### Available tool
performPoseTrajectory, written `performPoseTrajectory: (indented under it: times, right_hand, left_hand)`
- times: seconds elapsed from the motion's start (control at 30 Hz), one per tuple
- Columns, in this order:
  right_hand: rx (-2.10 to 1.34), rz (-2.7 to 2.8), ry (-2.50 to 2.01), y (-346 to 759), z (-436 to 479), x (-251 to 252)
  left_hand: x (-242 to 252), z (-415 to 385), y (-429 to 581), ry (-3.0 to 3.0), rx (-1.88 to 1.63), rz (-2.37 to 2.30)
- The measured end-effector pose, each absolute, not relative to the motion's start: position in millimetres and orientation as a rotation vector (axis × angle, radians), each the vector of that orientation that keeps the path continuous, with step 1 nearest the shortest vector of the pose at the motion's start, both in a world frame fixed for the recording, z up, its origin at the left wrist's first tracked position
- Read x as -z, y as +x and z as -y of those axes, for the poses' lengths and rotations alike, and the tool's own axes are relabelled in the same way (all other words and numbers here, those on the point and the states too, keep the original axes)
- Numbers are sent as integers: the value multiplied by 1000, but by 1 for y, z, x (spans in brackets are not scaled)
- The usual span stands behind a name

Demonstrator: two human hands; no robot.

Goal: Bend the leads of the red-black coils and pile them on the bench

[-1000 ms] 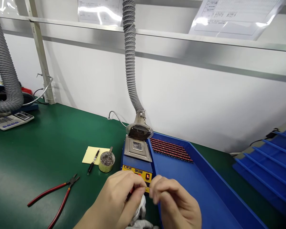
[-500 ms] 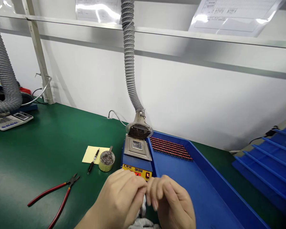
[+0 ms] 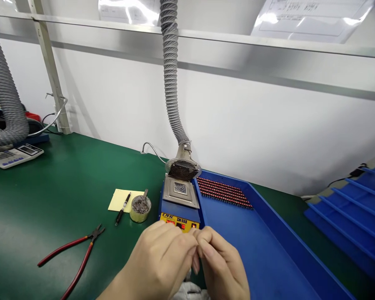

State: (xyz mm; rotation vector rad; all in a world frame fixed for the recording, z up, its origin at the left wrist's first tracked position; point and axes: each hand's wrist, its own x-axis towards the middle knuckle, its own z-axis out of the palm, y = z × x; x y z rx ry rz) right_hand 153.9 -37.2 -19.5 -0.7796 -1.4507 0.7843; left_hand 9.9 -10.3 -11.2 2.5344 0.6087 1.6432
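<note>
On the tabletop [image 3: 50, 216], the left hand [image 3: 156, 262] and right hand [image 3: 221, 266] sit just before a hot plate station [image 3: 179, 214]. To its right, a tray [image 3: 262, 237] holds rows of components [image 3: 223, 192]; to its left, a tin [image 3: 140, 210] edges a paper note [image 3: 120, 200] bearing a pen [image 3: 122, 210], with pliers [image 3: 78, 254] nearer.

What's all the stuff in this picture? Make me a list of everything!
workbench: 1, green, under everything
hoses: 2, grey, left and middle
heater station: 1, blue with metal top, middle of the bench
tray: 1, blue, right of the heater station
small parts: many, red and dark, in rows in the tray
pliers: 1, red handles, front left
note paper: 1, yellow, left of the heater station
pen: 1, black, on the note paper
round tin: 1, holding grey bits, beside the note paper
calculator: 1, white, far left
rack: 1, blue, far right
wall papers: 2, white, high on the wall
cloth: 1, white, below the hands
left hand: 1, bare, fingers touching the right hand
right hand: 1, bare, fingers curled, in front of the heater station
</note>
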Motion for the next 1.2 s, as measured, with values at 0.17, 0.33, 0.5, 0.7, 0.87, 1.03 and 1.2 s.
performPoseTrajectory:
  times: [0.17, 0.33, 0.5, 0.7, 0.87, 1.03, 1.2]
  right_hand:
    - [-688, 1402, -647, 155, 35, 18]
    - [-119, 1580, -710, 155, 36, 24]
    - [-477, 1483, -907, 149, 38, 25]
    - [-742, 1335, -671, 151, 33, 19]
    - [-182, 1534, -706, 154, 35, 24]
    - [-480, 1418, -905, 150, 39, 28]
    - [-1129, 1205, -670, 157, 38, 26]
  left_hand:
    - [6, 13, 8, 2212, -1520, -675]
    - [5, 13, 8, 2197, -1479, -667]
    - [12, 10, 11, 2643, -1665, -687]
    - [9, 12, 11, 2322, -1624, -652]
    - [7, 13, 10, 2138, -1457, -661]
    - [14, 10, 13, 2541, -1662, -687]
    - [13, 11, 15, 2407, -1673, -609]
